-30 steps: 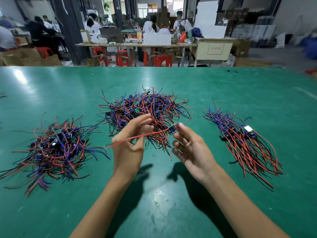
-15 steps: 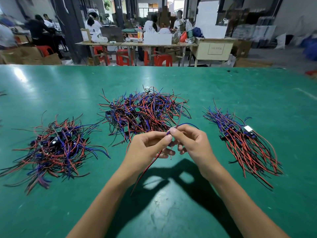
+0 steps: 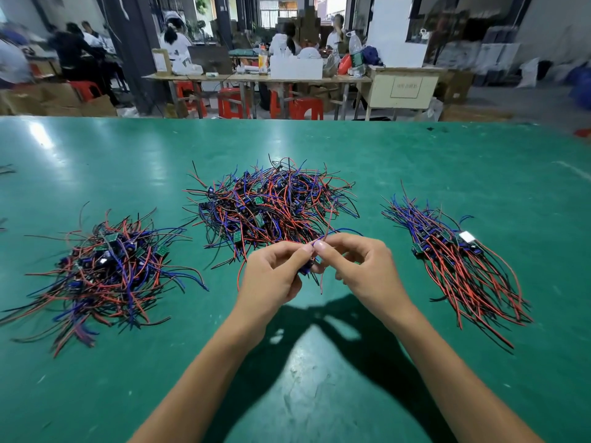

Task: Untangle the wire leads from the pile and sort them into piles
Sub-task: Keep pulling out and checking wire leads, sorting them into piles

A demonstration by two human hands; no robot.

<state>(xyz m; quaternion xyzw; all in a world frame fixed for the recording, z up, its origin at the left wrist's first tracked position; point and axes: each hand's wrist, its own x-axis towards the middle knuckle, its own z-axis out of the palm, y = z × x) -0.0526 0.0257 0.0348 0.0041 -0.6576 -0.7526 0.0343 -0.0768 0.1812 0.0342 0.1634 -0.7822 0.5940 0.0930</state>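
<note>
Three heaps of red, blue and black wire leads with small green boards lie on the green table. The tangled middle pile sits just beyond my hands. A loose pile lies at the left, and a combed, aligned pile at the right. My left hand and my right hand meet fingertip to fingertip in front of the middle pile, both pinching one wire lead. Its red strands hang below my hands and a blue strand arcs over the right fingers.
The table's far edge runs across the view. Beyond it stand work tables, red stools, cardboard boxes and several seated people. Wire ends lie at the table's far left edge.
My hands came together from apart, lowering toward me. The red strand that stretched out to the left a second ago now hangs down beneath my fingers.
</note>
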